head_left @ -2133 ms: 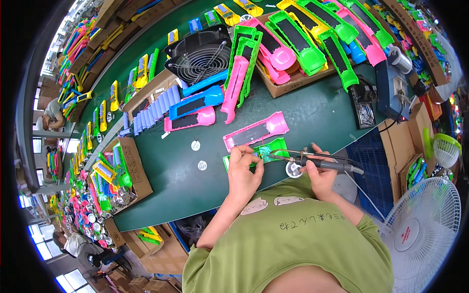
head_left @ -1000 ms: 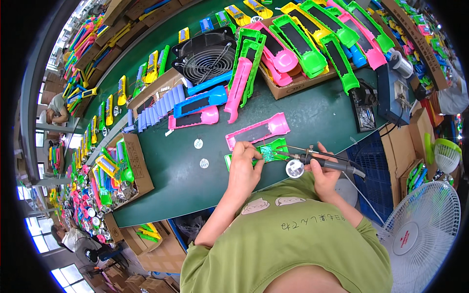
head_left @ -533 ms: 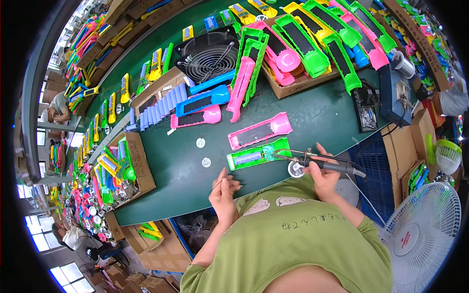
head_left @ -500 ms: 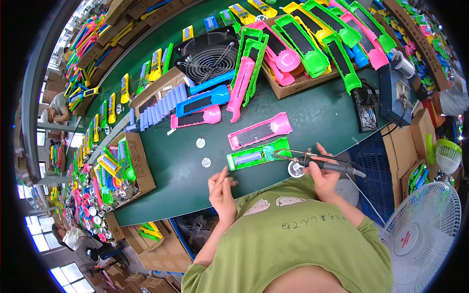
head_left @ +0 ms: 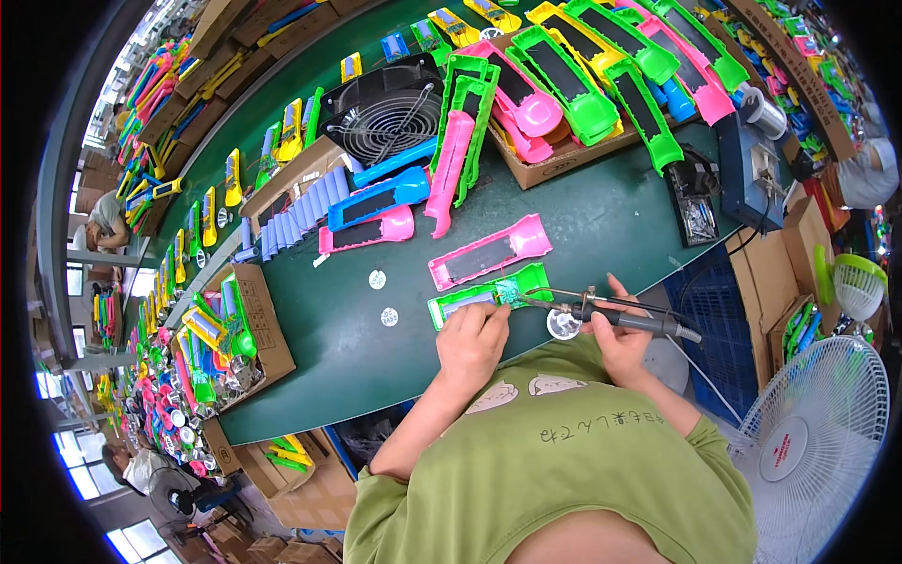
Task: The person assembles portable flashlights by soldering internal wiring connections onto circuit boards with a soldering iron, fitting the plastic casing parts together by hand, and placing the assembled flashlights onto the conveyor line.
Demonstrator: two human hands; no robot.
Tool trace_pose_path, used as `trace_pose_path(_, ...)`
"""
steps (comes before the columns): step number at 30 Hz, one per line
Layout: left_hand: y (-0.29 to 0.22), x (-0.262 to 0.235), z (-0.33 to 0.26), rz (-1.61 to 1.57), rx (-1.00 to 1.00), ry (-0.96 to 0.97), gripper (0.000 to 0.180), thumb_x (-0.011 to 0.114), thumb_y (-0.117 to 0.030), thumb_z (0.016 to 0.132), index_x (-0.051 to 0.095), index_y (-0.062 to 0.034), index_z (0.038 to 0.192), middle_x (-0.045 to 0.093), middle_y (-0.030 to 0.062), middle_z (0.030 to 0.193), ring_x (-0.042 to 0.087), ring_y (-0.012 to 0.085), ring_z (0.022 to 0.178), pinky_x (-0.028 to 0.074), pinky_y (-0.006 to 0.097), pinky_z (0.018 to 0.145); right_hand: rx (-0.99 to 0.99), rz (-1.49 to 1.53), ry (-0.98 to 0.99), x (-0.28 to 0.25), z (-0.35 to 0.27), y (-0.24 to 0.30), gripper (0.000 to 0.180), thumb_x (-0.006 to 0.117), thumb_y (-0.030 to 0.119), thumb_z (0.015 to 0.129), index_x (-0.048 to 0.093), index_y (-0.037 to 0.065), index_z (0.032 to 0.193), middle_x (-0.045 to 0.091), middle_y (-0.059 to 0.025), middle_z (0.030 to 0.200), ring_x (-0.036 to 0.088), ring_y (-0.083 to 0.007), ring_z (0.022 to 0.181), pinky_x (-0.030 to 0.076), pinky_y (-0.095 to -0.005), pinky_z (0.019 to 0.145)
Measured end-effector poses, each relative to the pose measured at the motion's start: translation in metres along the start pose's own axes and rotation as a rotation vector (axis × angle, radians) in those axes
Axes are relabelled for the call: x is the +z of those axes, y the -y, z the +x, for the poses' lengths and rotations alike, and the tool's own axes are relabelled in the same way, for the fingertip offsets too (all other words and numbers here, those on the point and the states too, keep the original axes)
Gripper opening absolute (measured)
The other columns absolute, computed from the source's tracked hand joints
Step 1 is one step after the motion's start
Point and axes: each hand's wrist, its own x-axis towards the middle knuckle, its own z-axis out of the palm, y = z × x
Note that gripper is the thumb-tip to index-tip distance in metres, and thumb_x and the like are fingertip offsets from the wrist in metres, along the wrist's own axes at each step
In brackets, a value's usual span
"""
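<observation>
Hands (head_left: 473, 340) at green shell (head_left: 489, 293)

A dark green counter (head_left: 601, 211) is seen, running far to the left. Directly on it are laid a green shell (head_left: 489, 294), a pink shell (head_left: 490, 251) just beyond, two small round discs (head_left: 377, 278), a black fan (head_left: 387, 111), and cardboard boxes (head_left: 554, 167).

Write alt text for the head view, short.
A person in a green shirt holds a black-handled soldering iron in the right hand, its tip at a green plastic housing half that the left hand steadies on a dark green table. A pink plastic housing half lies just beyond, with a black fan farther back.
</observation>
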Motion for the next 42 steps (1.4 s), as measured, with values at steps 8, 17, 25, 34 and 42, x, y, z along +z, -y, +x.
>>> trace_pose_path(8,0.001,-0.002,0.001,0.100,0.117,0.056,0.030,0.067,-0.001,0.056,0.064,-0.0082,0.085,0.052,0.0017,0.073,0.051,0.0171,0.061,0.042,0.029,0.051,-0.144,-0.107,0.071,0.001,0.004,-0.002,0.017,0.060,0.001,0.075,0.057,0.000,0.092,0.063,-0.0030,0.062,0.060,-0.0097,0.074,0.019,-0.0443,0.105)
trace_pose_path(17,0.001,-0.005,0.000,0.064,0.119,0.072,0.031,0.067,-0.001,0.056,0.065,-0.0081,0.086,0.052,0.0019,0.073,0.051,0.0167,0.062,0.042,0.028,0.051,-0.118,-0.093,0.051,0.003,0.004,-0.004,0.015,0.060,0.002,0.076,0.056,0.000,0.091,0.063,-0.0030,0.062,0.060,-0.0092,0.069,0.019,-0.0454,0.104)
trace_pose_path(25,0.002,-0.005,0.000,0.050,0.113,0.089,0.031,0.067,-0.002,0.056,0.065,-0.0079,0.086,0.053,0.0022,0.074,0.052,0.0170,0.062,0.042,0.028,0.051,-0.116,-0.104,0.077,0.005,0.004,-0.004,0.016,0.059,0.002,0.077,0.055,-0.002,0.092,0.064,-0.0038,0.063,0.061,-0.0095,0.071,0.019,-0.0459,0.104)
trace_pose_path(34,0.001,-0.006,0.003,0.046,0.107,0.110,0.030,0.067,-0.002,0.057,0.064,-0.0076,0.087,0.052,0.0026,0.074,0.052,0.0176,0.062,0.042,0.029,0.051,-0.102,-0.037,0.007,-0.001,0.010,-0.005,0.013,0.057,0.003,0.079,0.055,-0.002,0.091,0.062,-0.0032,0.058,0.060,-0.0092,0.064,0.020,-0.0447,0.104)
trace_pose_path(42,0.004,-0.013,0.019,0.016,0.015,0.039,0.024,0.065,-0.003,0.061,0.063,-0.0075,0.085,0.051,0.0077,0.083,0.051,0.0228,0.075,0.041,0.035,0.063,-0.032,0.131,-0.144,-0.015,0.014,-0.018,0.022,0.056,0.002,0.081,0.050,-0.007,0.099,0.054,-0.0159,0.097,0.062,-0.0171,0.067,0.047,-0.0327,0.083)
